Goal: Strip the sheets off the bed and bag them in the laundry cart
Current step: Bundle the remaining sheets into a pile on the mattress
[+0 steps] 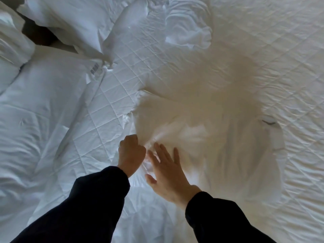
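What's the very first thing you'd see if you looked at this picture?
Near the bottom centre, the left grip holds a bunch of the white sheet, and the right grip is spread open beside it. The quilted mattress pad fills the right side, with pillows piled at the upper left.

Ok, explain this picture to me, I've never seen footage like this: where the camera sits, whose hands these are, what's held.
One picture, from a camera worn on a person's head, looking down at a bed. No machine: both hands are the person's own, in dark sleeves. The left hand grips a gather of the white sheet, bunched and blurred. The right hand is open, fingers spread, beside it. Underneath lies the quilted mattress pad; pillows sit at upper left.
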